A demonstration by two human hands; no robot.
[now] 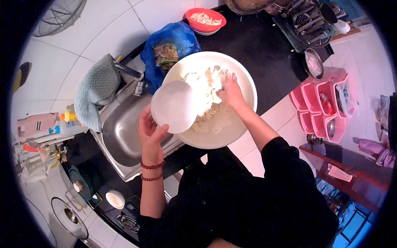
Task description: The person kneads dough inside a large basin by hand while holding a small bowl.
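A pale, smooth round bowl (171, 109) is held over the left rim of a big white basin (247, 120). My left hand (151, 131) grips that bowl by its near left edge, thumb on the rim, with two red bead bracelets at the wrist. Inside the basin lies a heap of whitish chopped food (209, 93), partly washed out by glare. My right hand (233, 91) reaches into the basin at the right side of the heap, its fingers stretched out and touching the food. Glare blurs the fingertips.
Behind the basin sit a blue plastic bag (188, 35) of food and a red bowl (194, 15) with pale pieces. A steel sink (120, 128) and draped cloth (97, 89) are left. Pink racks (310, 99) stand right; utensils (308, 22) lie at the back right.
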